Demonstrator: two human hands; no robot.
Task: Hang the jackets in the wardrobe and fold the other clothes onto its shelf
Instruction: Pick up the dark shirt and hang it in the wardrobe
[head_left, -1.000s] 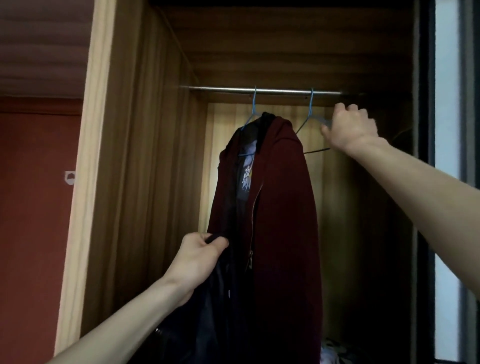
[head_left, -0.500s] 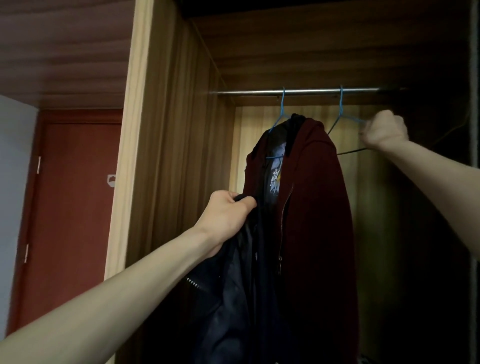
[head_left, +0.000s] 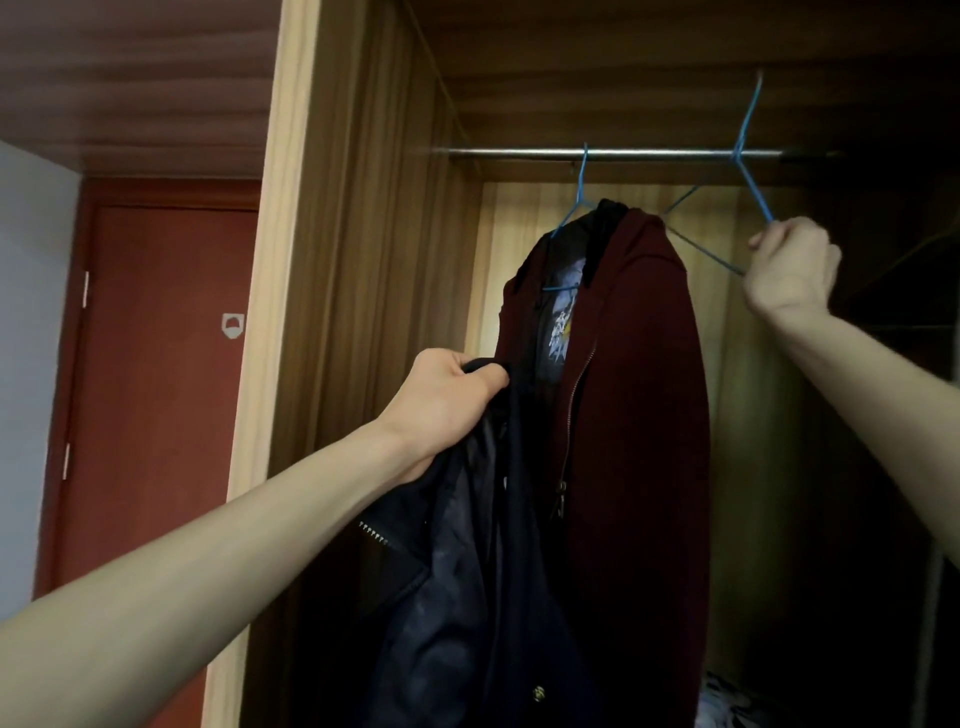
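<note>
Gripping a dark jacket (head_left: 467, 597) just left of the hung maroon jacket (head_left: 639, 415), the left hand (head_left: 447, 400) holds firm; right hand (head_left: 792, 265) grip clutches a blue hanger (head_left: 748, 171), its hook above the rail (head_left: 649, 153).

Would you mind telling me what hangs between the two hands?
In the head view, the maroon jacket on its hanger hangs between the left hand and right hand.
</note>
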